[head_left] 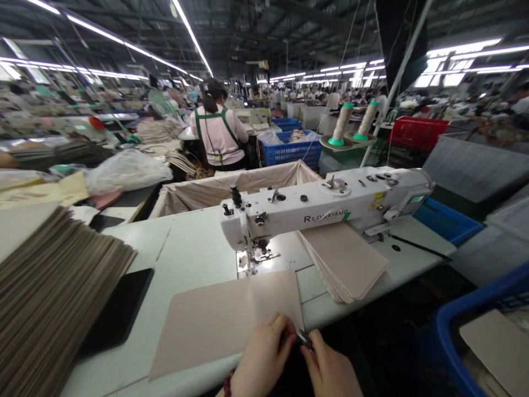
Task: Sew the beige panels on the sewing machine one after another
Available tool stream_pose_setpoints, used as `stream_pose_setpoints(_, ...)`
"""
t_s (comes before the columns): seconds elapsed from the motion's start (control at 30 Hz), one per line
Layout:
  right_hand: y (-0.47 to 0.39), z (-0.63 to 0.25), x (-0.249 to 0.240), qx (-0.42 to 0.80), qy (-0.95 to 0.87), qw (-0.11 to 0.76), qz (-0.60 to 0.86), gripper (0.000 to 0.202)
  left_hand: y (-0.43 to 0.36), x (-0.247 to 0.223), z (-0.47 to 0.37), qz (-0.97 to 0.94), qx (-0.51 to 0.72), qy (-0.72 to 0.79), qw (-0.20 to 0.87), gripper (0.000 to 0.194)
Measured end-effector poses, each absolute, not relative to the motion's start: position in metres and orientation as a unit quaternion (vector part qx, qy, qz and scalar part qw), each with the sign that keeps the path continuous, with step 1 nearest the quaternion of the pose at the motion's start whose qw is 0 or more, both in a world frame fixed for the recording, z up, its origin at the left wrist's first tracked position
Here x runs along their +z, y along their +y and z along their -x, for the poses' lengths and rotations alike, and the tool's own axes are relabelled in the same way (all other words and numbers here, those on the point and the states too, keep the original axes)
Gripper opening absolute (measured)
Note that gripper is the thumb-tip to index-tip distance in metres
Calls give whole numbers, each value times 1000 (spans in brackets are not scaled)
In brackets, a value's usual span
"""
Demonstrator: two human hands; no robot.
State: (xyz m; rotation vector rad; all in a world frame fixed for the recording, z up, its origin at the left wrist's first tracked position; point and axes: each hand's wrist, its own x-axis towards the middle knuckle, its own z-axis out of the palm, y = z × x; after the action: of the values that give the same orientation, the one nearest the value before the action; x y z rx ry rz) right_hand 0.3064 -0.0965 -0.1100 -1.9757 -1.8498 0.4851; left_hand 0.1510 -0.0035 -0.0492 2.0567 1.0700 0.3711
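Observation:
A flat beige panel lies on the pale green sewing table, its right end in front of the needle area of the white sewing machine. At the panel's near right corner, my left hand is closed in a pinch on the edge. Just beside it, my right hand grips small dark thread snips, their tip pointing at that corner. Fingers partly hide the snips and the pinched edge. Under the machine arm rests a stack of similar beige panels.
A tall stack of panels stands at left on a black board. Thread cones rise behind the machine. A blue basket sits at lower right. Ahead, a co-worker faces away, beyond a cloth-lined bin.

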Motion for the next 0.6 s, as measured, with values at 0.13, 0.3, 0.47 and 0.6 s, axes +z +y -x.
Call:
stream_pose_setpoints(0.13,-94,-309,-109,144,-658,196,713,19,-2,-49,-147,-803,157,412,402,12)
stream_pose_setpoints(0.3,-87,-314,-97,161,-664,266,680,24,3,-40,-125,-748,164,357,534,6)
stream_pose_setpoints(0.47,-77,-319,-100,127,-657,278,689,24,2,-39,-110,-703,190,364,581,10)
stream_pose_setpoints(0.6,-71,-321,-95,177,-703,291,624,31,0,-43,-113,-670,230,367,603,16)
